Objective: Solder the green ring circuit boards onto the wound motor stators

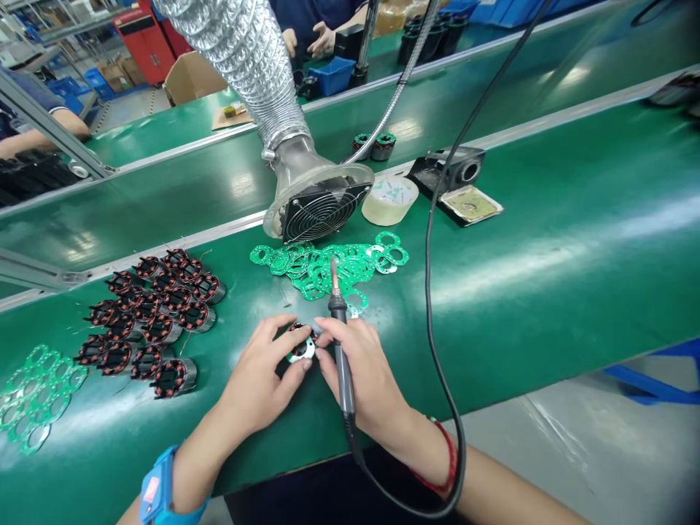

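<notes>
My left hand (263,375) curls its fingers and thumb around a motor stator (313,332) with a ring-shaped circuit board (302,350) at its top; much of the stator is hidden by the fingers. A soldering iron (344,379) lies across my right hand (367,368), its tip pointing away from me over the green boards. The thumb and fingertips of that hand pinch at the right edge of the stator and board. Just beyond both hands spreads a pile of green ring boards (314,273).
Several wound stators (164,328) stand at left, near more ring boards (41,397). A fume-duct hood (325,211) hangs low behind the pile. Behind are a tape roll (391,200) and an iron stand (462,171). The black cable (429,292) loops at right. A co-worker's hands (322,40) show across.
</notes>
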A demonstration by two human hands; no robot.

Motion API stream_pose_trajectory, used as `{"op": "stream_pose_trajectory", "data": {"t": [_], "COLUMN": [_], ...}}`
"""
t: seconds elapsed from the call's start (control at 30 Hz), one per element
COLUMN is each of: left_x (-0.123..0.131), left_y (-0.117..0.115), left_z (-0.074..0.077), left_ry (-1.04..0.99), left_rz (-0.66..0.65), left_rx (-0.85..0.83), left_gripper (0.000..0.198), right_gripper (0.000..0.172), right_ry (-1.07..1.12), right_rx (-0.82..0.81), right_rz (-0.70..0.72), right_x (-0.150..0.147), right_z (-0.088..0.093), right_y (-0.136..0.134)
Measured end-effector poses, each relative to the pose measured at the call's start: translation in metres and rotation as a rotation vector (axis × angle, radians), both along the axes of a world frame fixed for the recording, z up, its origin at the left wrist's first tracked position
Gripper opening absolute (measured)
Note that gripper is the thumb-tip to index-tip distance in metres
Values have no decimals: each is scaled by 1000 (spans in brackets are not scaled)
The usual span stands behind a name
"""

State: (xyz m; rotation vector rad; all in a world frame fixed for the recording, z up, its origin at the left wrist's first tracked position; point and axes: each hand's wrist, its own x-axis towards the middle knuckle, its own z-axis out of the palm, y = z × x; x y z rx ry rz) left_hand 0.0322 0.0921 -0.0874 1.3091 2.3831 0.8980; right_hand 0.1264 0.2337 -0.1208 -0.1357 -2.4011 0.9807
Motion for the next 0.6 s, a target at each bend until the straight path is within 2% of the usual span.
{"op": "stream_pose_trajectory", "data": {"t": [0.13, 0.4, 0.6], "left_x": [-2, 4, 0], "left_y": [-1, 9, 1], "left_z": [1, -10, -18], "left_ry": [-32, 182, 79], "left_rz": [-30, 45, 76], "left_rx": [-31, 70, 11], "left_gripper": [33, 29, 66], "right_gripper": [37, 36, 42], "right_ry": [-8, 0, -12], "right_rx": [-19, -49, -7], "right_rz": [2, 26, 92], "right_x": [0, 1, 0], "right_z": [1, -2, 5], "right_y": [0, 3, 13]}}
